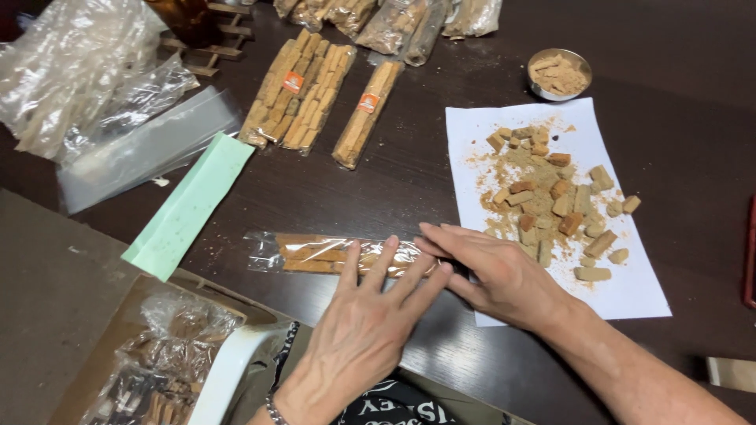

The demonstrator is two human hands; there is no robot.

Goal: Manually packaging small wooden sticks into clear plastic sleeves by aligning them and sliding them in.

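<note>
Pressing flat fingers of my left hand (358, 315) and right hand (492, 271) on one part-filled clear sleeve (315, 253) on the worktop (394, 181), I judge three packs (311, 90) done, loose brown pieces (551, 205) remaining.

Far across my dark table (693, 71) lie filled packs of brown sticks (303, 88), with one thin pack (366, 114) just to their right, and a small metal bowl (559, 74) of brown bits sits farther right. On the left I see a green paper strip (189, 206), and far left of it empty clear bags (102, 102). On the right, a white paper sheet (630, 293) holds a heap of brown chunks (551, 201) and crumbs, and near me on the left is a cardboard box (130, 303) with more bags inside.
</note>
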